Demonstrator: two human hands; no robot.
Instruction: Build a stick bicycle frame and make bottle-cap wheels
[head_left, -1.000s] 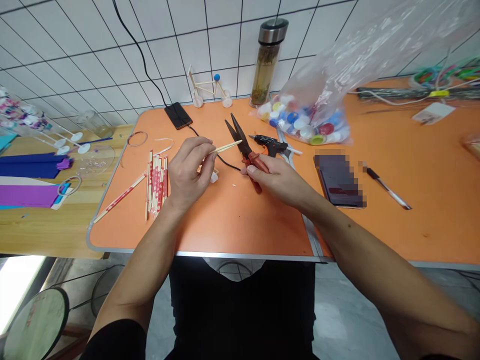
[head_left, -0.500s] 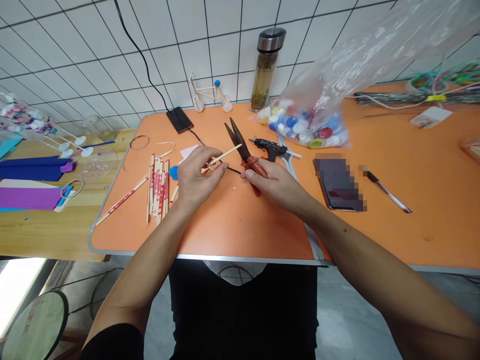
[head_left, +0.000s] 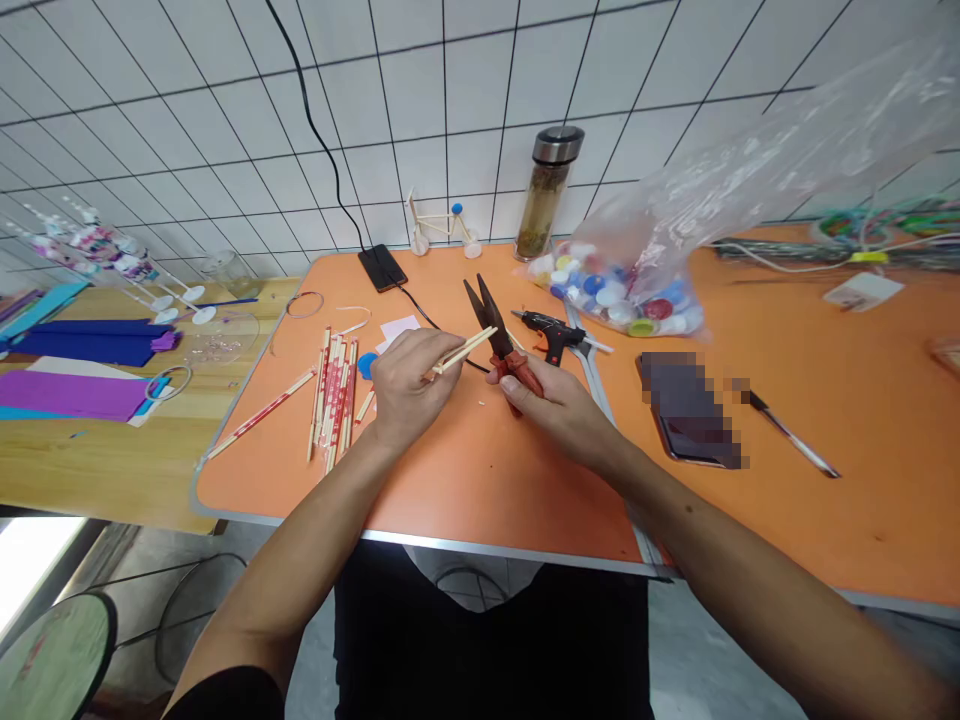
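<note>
Left fingers pinch a wooden stick, its tip now lower, reaching the slightly parted blades of the shears. Right fingers curl around the red handles. Just beyond, a glue gun lies on the worktop.

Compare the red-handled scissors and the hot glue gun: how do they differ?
The red-handled scissors are gripped in the right hand, while the hot glue gun rests untouched on the orange table. The scissors' dark blades stand open in a V; the glue gun is black, its nozzle pointing left. Both are over the tabletop.
</note>
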